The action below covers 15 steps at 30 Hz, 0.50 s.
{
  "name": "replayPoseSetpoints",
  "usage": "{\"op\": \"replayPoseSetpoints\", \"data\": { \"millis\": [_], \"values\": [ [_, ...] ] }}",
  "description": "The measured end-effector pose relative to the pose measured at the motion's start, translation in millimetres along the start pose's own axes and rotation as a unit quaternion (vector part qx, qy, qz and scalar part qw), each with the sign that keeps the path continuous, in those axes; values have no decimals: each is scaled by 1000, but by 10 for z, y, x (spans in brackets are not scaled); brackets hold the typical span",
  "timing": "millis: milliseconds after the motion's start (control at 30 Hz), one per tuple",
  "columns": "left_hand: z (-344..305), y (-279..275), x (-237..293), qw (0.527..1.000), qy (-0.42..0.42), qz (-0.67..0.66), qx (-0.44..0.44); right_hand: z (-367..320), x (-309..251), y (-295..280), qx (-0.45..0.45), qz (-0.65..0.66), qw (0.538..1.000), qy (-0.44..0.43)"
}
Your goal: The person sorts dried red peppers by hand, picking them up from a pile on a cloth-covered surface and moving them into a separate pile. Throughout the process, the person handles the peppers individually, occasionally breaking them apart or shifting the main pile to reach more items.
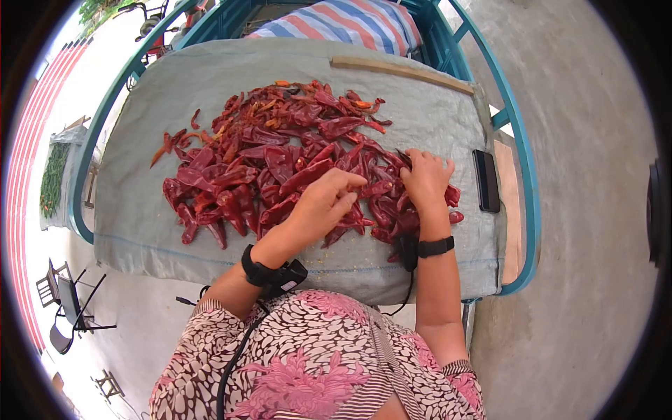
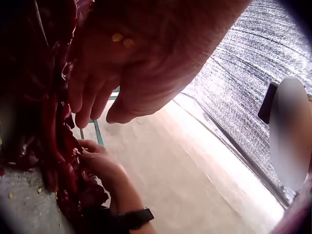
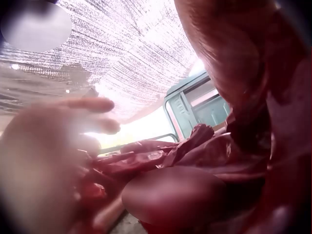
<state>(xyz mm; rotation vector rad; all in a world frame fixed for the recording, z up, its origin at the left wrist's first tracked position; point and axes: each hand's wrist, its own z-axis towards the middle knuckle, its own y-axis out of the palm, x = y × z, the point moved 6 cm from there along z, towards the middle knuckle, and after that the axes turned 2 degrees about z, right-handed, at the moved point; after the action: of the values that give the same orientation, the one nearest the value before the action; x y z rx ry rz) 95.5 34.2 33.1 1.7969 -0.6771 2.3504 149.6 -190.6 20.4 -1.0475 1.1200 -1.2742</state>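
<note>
A broad pile of dried red chili peppers [image 1: 280, 164] lies on a grey-green woven sheet [image 1: 147, 231]. My left hand [image 1: 322, 204] hovers over the near side of the pile, its thumb apart from loosely bent fingers. The left wrist view shows nothing held between those fingers [image 2: 87, 100]. At the pile's right edge my right hand [image 1: 425, 180] reaches down, fingertips among the peppers beside a dark stem. The right wrist view has peppers [image 3: 195, 151] close under this hand, partly hiding its fingers; I cannot tell whether it grips one.
The sheet covers a teal-railed cart bed [image 1: 521, 161]. A phone [image 1: 486, 180] lies to the right of the pile, and a wooden strip [image 1: 402, 73] crosses the far side. Behind is a striped cloth bundle [image 1: 343, 26]. A folding chair [image 1: 70, 304] stands on the floor at left.
</note>
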Motion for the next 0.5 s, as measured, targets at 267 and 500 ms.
{"op": "replayPoseSetpoints", "data": {
  "millis": [267,500],
  "values": [
    [-28,92,51,999,21,19,-29,-2,55,-168,83,64,994,-10],
    [-23,228,11,999,24,9,-48,8,-11,-87,-27,40,998,-40]
  ]
}}
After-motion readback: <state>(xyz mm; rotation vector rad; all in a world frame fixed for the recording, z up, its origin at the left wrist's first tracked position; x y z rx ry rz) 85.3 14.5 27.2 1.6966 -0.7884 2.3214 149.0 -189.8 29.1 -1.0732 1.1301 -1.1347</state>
